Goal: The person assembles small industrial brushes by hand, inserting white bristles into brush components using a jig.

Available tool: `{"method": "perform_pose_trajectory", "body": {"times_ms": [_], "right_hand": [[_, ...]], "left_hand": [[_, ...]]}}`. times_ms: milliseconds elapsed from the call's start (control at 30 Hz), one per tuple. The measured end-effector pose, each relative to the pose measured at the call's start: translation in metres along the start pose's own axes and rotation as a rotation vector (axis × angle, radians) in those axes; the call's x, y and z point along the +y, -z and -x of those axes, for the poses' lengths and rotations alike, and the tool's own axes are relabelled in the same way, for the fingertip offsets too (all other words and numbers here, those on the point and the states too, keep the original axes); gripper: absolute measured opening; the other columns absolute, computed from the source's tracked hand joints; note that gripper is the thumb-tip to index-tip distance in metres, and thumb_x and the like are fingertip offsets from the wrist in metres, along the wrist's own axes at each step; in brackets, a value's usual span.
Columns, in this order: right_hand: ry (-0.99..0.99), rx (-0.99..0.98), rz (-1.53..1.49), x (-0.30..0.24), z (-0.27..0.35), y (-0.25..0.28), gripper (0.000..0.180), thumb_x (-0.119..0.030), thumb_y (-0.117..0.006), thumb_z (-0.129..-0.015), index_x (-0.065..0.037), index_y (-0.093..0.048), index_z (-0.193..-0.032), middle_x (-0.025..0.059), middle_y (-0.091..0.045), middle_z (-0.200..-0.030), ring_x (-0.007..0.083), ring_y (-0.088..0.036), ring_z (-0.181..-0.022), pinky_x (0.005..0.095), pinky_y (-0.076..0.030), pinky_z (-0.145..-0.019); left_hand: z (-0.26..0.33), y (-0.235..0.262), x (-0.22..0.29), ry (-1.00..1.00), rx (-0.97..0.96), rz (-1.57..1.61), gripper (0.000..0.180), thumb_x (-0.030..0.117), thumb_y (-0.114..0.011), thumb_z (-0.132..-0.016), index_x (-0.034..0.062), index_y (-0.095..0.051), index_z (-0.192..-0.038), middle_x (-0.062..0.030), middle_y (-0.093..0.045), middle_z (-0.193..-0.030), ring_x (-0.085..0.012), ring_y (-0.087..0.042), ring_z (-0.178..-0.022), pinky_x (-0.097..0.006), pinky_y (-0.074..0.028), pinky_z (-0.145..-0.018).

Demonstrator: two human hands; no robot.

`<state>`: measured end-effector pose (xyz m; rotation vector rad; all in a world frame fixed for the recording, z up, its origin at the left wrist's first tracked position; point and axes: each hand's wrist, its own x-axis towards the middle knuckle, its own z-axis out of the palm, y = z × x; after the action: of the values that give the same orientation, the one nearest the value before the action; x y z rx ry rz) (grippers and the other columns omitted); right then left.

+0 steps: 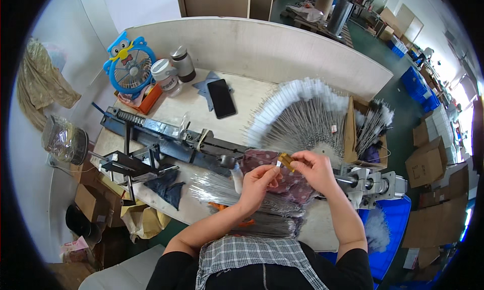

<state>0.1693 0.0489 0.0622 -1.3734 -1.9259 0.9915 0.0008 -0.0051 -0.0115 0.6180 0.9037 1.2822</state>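
A: Item one, hands?

B: My left hand (257, 181) is closed in a pinch, thumb and forefinger on a small white tip at its two o'clock. My right hand (313, 170) pinches the small yellow-brown block-shaped piece (286, 161) at its nine o'clock. The two hands nearly meet over the dark patterned cloth pad (282, 181).

A: Item two, step in hand?

B: By my judgement, I am fitting the white tip to the yellow-brown piece, mid-join. The next move calls for steady alignment and a light push, fingertips close, no twisting.

A: Item three, stock about?

B: A fan-shaped spread of thin grey wires with white tips (297, 116) lies at twelve o'clock from my hands. A loose bundle of bare silver wires (217, 189) lies at nine o'clock. A long dark metal bench jig (166, 141) runs at ten o'clock. A brown cardboard box of dark-tufted wires (370, 134) stands at two o'clock.

A: Item four, unclear?

B: The joint itself is too small to read. I cannot tell whether the white tip is on a wire. My fingers cover most of the yellow-brown piece. My plaid apron (252, 254) hides the pale wooden bench (252, 96) at its near edge.
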Motion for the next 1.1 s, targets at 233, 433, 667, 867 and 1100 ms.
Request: {"method": "perform_pose_trajectory", "body": {"times_ms": [233,433,667,867,1100], "right_hand": [[-0.001,-0.007,-0.136,0.021,0.009,0.014,0.020,-0.012,-0.069,-0.081,-0.002,-0.066,-0.098,0.0093,-0.066,-0.081,0.0149,-0.062,-0.068,0.0274,-0.047,-0.062],[0.356,-0.104,0.046,0.024,0.012,0.028,0.019,-0.014,-0.071,-0.074,-0.007,-0.067,-0.091,0.0069,-0.061,-0.075,0.0240,-0.058,-0.072,0.0323,-0.047,-0.064],[0.554,0.252,0.312,-0.016,-0.024,-0.016,0.011,-0.015,-0.069,-0.073,-0.007,-0.065,-0.080,0.0055,-0.060,-0.074,0.0247,-0.057,-0.074,0.0345,-0.047,-0.067],[0.394,0.055,0.277,-0.015,-0.042,-0.044,0.013,-0.018,-0.067,-0.076,-0.005,-0.067,-0.081,0.0070,-0.061,-0.073,0.0260,-0.057,-0.075,0.0362,-0.046,-0.067],[0.059,-0.135,0.063,-0.021,-0.043,-0.038,0.021,-0.025,-0.064,-0.079,-0.008,-0.070,-0.089,0.0109,-0.065,-0.079,0.0285,-0.061,-0.075,0.0357,-0.048,-0.068]], "left_hand": [[-0.008,-0.013,-0.008,-0.066,-0.002,-0.056,0.018,0.015,-0.059,-0.091,0.0003,-0.065,-0.098,-0.0052,-0.065,-0.085,-0.0080,-0.055,-0.067,-0.022,-0.044,-0.061],[-0.010,-0.018,-0.005,-0.044,0.011,-0.058,0.017,0.015,-0.059,-0.091,0.0012,-0.064,-0.099,-0.0053,-0.065,-0.086,-0.0081,-0.054,-0.067,-0.021,-0.043,-0.060],[0.007,0.004,0.019,-0.033,0.257,0.105,0.014,0.019,-0.059,-0.092,0.0058,-0.062,-0.097,-0.0034,-0.064,-0.085,-0.0072,-0.054,-0.065,-0.020,-0.044,-0.061],[0.001,0.004,0.025,-0.013,0.229,0.175,0.017,0.020,-0.058,-0.092,0.0035,-0.060,-0.098,-0.0039,-0.063,-0.080,-0.0075,-0.054,-0.062,-0.020,-0.044,-0.059],[0.004,0.013,0.026,-0.023,0.119,-0.021,0.033,0.033,-0.047,-0.098,0.0027,-0.060,-0.095,-0.0053,-0.063,-0.076,-0.0108,-0.058,-0.067,-0.022,-0.046,-0.064]]}}
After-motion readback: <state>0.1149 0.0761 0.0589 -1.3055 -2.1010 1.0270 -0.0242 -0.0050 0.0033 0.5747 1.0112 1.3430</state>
